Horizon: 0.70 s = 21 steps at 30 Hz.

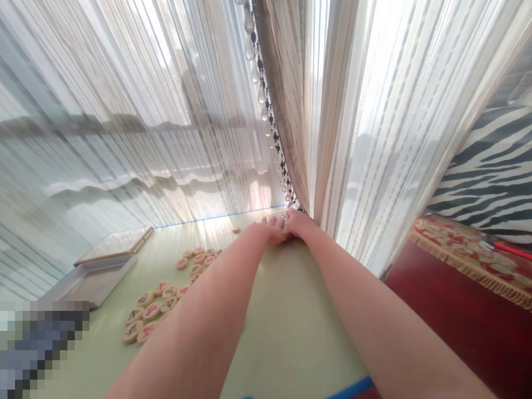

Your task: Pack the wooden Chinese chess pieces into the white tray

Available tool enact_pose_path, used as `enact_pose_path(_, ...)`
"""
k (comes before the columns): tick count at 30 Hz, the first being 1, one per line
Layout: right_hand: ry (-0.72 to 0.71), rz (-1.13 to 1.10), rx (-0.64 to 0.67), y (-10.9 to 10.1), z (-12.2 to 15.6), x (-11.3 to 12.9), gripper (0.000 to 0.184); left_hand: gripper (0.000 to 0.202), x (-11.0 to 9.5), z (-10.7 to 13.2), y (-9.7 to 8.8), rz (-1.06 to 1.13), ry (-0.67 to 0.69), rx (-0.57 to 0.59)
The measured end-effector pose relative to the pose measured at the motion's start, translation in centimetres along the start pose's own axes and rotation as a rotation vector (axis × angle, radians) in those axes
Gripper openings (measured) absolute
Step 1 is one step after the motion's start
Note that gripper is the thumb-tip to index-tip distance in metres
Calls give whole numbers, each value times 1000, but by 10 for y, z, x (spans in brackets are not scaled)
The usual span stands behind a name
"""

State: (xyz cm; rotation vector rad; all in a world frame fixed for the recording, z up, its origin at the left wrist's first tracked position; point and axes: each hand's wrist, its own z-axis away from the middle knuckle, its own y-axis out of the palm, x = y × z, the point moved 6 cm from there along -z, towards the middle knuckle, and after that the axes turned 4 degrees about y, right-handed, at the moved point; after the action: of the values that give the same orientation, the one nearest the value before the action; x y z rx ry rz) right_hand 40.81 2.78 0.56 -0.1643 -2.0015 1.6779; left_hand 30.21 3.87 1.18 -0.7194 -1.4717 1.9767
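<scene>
With our left hand (274, 230) and right hand (300, 223) drawn together at the far edge of the green bench (291, 332), by the curtain (286, 100), our fingers seem curled around a few xiangqi pieces (285, 223), though the exact hold is hidden, while more xiangqi pieces (149, 310) lie toward the left edge.

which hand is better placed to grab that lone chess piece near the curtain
Left, probably. The left hand is nearer the lone wooden chess piece, with nothing between them. The right hand sits beyond the left hand, which blocks its way.
</scene>
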Motion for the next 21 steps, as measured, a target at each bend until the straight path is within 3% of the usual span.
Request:
enact_pose_path(6, 42, 5, -111, -3, 1, -5, 39, 79, 3, -3, -5, -2, -7, 62)
enact_pose_path(10, 74, 57, -103, -8, 10, 0, 39, 77, 3, 3, -3, 11, -10, 38)
enact_pose_path(15, 45, 128, -24, -8, 27, 22, 34, 78, 14, 12, 0, -7, -25, 14)
enact_pose_path(21, -75, 184, 43, -2, 56, 63, 34, 80, 45, 27, -3, -1, -39, 48)
